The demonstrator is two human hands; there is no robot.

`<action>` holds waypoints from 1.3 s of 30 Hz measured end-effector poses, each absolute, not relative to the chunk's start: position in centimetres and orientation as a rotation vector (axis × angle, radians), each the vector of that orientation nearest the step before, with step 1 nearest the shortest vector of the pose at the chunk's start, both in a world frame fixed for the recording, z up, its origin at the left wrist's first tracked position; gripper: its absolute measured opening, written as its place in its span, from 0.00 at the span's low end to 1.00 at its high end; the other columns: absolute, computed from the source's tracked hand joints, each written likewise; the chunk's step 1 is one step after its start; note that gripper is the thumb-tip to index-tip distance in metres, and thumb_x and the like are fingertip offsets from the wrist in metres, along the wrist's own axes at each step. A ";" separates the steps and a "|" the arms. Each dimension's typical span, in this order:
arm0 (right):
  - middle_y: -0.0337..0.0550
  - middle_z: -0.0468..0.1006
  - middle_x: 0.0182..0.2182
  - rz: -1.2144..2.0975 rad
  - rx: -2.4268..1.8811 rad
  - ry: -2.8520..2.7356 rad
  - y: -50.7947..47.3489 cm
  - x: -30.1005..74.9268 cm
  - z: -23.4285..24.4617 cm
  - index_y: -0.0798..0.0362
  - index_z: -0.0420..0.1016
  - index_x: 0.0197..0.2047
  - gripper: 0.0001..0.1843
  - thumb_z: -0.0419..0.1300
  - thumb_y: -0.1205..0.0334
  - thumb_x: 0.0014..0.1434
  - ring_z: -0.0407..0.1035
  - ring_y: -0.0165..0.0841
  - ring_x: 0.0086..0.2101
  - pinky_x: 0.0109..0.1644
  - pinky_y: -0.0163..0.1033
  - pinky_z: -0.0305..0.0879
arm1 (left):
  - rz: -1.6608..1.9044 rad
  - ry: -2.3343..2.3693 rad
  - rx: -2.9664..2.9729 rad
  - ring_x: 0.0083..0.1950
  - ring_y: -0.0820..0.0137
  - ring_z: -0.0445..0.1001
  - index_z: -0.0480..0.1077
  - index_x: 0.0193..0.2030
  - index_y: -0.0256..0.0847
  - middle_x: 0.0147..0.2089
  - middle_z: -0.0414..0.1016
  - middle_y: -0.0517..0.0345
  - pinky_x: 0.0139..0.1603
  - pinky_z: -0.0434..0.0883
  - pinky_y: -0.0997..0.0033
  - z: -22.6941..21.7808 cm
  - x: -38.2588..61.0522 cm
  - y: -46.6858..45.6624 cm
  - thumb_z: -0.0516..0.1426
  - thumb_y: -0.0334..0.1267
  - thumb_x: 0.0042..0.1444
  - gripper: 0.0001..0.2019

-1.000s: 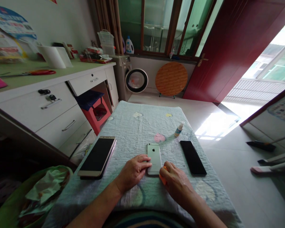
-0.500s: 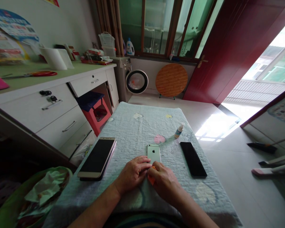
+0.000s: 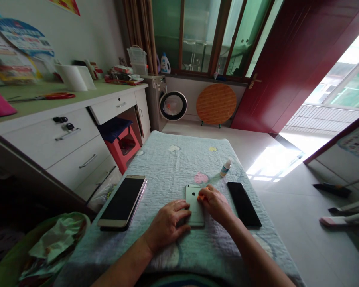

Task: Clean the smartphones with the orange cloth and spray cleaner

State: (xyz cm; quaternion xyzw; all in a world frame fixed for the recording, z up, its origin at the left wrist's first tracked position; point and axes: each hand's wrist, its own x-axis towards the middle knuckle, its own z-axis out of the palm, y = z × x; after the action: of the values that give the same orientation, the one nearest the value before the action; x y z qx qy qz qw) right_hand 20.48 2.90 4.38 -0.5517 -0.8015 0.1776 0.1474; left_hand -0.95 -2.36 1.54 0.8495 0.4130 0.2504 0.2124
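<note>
A silver phone (image 3: 194, 206) lies face down on a pale blue quilted cloth (image 3: 173, 163) that covers a small table. My left hand (image 3: 167, 222) rests on the cloth, fingers curled against the phone's left edge. On the phone's upper right part my right hand (image 3: 214, 201) is closed on a small orange thing, only a sliver of which shows. To the left lies a gold phone (image 3: 123, 201), screen up. At the right lies a black phone (image 3: 243, 203), close to my right wrist. A small spray bottle (image 3: 225, 168) stands beyond it.
White drawers with a green top (image 3: 48, 119) run along the left, a red stool (image 3: 121, 141) tucked under them. A green bag of crumpled stuff (image 3: 44, 247) sits at lower left. A washing machine (image 3: 170, 104), round orange board (image 3: 215, 103) and red door (image 3: 290, 59) stand behind.
My right hand has slid from the phone's near end up to its far end with the orange thing. The left hand stayed at the phone's left edge.
</note>
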 end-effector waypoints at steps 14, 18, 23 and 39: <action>0.43 0.73 0.31 0.381 -1.813 -2.100 3.4 19.7 3.3 0.54 0.76 0.30 0.13 0.53 0.65 0.64 0.68 0.32 0.35 0.38 0.35 0.55 | 0.704 1.154 2.357 0.61 0.56 0.70 0.75 0.52 0.44 0.58 0.74 0.50 0.64 0.65 0.53 1.6 -0.9 -2.5 0.65 0.42 0.56 0.17; 0.41 0.73 0.31 0.456 -1.805 -2.111 1.1 20.1 3.6 0.54 0.75 0.30 0.12 0.54 0.67 0.63 0.68 0.32 0.34 0.37 0.34 0.54 | 0.712 1.152 2.369 0.61 0.57 0.70 0.75 0.52 0.44 0.58 0.74 0.51 0.64 0.65 0.53 1.7 -0.8 -2.5 0.65 0.42 0.56 0.17; 0.41 0.72 0.31 0.530 -1.799 -2.121 -2.1 20.5 3.6 0.52 0.74 0.29 0.12 0.53 0.68 0.63 0.67 0.30 0.32 0.35 0.34 0.54 | 0.749 1.168 2.378 0.60 0.57 0.71 0.75 0.51 0.44 0.57 0.75 0.51 0.62 0.67 0.53 1.4 -0.8 -2.5 0.66 0.36 0.54 0.17; 0.39 0.72 0.35 0.643 -1.455 -2.398 -1.0 19.0 5.1 0.51 0.76 0.36 0.09 0.55 0.70 0.61 0.66 0.28 0.33 0.36 0.32 0.55 | 0.711 1.033 2.477 0.46 0.63 0.72 0.74 0.40 0.44 0.41 0.76 0.56 0.47 0.70 0.65 2.6 -0.5 -3.1 0.56 0.36 0.64 0.05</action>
State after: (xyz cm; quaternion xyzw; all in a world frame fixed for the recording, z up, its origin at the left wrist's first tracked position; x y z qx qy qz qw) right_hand 18.96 -1.03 5.10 -0.5014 -0.8260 0.2215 0.1317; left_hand -0.52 -3.14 2.60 0.8774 0.3658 0.2517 0.1817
